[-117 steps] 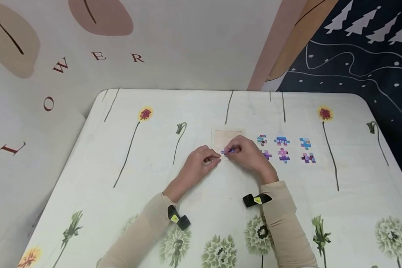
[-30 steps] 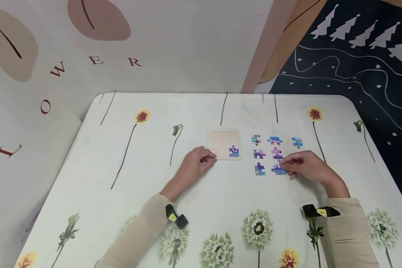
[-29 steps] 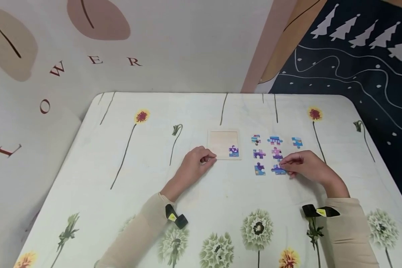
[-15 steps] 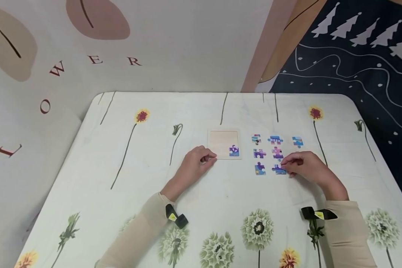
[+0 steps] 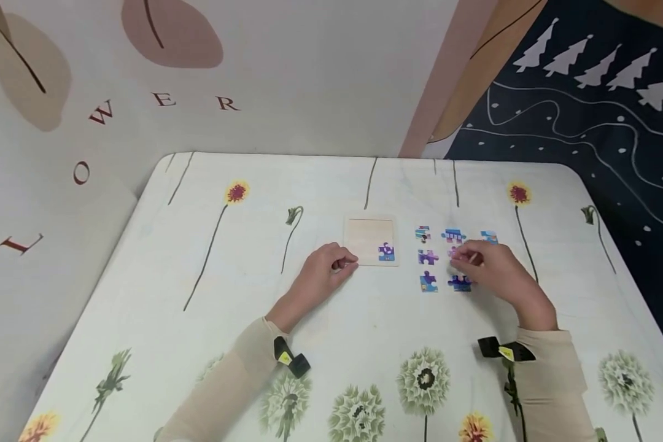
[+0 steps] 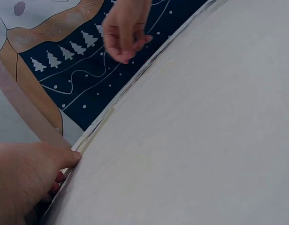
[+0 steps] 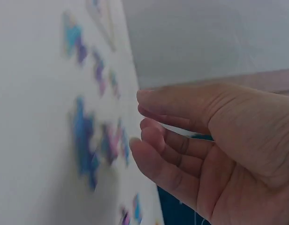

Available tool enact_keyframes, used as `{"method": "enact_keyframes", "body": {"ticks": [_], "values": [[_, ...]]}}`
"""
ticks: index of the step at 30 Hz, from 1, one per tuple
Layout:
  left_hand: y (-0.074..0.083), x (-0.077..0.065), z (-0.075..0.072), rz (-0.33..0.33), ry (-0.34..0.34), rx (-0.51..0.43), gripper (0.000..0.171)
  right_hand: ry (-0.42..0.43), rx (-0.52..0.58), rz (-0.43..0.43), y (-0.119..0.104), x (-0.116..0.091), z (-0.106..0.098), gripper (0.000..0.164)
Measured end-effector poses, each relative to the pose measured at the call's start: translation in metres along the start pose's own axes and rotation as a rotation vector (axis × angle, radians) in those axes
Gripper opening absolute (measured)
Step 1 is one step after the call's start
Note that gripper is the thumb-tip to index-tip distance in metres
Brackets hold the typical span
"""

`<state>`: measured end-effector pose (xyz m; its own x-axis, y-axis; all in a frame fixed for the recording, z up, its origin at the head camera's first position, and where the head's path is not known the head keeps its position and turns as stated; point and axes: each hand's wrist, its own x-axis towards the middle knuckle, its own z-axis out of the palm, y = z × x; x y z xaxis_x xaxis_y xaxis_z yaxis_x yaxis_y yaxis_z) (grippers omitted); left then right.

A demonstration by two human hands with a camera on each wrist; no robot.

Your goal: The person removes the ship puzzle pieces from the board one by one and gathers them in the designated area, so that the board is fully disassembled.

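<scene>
My left hand (image 5: 327, 268) pinches the lower left corner of a shallow wooden puzzle board (image 5: 371, 264). In the left wrist view its thumb lies on the board's edge. One purple-and-blue jigsaw piece (image 5: 386, 252) sits in the board's lower right corner. My right hand (image 5: 492, 264) hovers above the loose pieces, with a gap between thumb and fingers and nothing held, as the right wrist view shows. Below its fingertips lies a purple-blue piece (image 5: 460, 283). A pink piece (image 5: 453, 252) is mostly hidden by the fingers.
Other loose jigsaw pieces lie right of the board: a striped one (image 5: 422, 234), a purple one (image 5: 428, 257), a corner-like one (image 5: 428, 282), a blue one (image 5: 453, 236), and a partly covered one (image 5: 488, 237). A flower-print cloth (image 5: 331, 344) covers the table.
A jigsaw piece in my right hand earlier now sits in the board's corner. My right hand moved right to the loose pieces, then slightly left and up, off the purple-blue piece. My left hand stayed.
</scene>
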<state>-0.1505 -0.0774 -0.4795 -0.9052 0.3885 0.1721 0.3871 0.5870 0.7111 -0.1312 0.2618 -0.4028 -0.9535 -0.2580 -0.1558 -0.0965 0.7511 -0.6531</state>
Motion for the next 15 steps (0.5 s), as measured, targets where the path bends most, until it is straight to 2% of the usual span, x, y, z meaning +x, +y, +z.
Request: {"method": "enact_keyframes", "body": {"ticks": [2, 6, 11, 15], "values": [[-0.001, 0.000, -0.001, -0.001, 0.008, 0.002, 0.007, 0.002, 0.025, -0.045, -0.012, 0.011, 0.004, 0.010], [0.000, -0.001, -0.002, -0.006, 0.001, -0.004, 0.007, -0.045, 0.135, -0.094, -0.032, 0.034, 0.022, 0.013], [0.002, -0.002, -0.002, -0.003, -0.010, -0.013, 0.007, -0.102, 0.236, -0.096, -0.050, 0.059, 0.054, 0.014], [0.002, -0.002, -0.003, 0.018, 0.000, -0.010, 0.006, -0.137, 0.290, -0.089, -0.056, 0.070, 0.071, 0.012]]}}
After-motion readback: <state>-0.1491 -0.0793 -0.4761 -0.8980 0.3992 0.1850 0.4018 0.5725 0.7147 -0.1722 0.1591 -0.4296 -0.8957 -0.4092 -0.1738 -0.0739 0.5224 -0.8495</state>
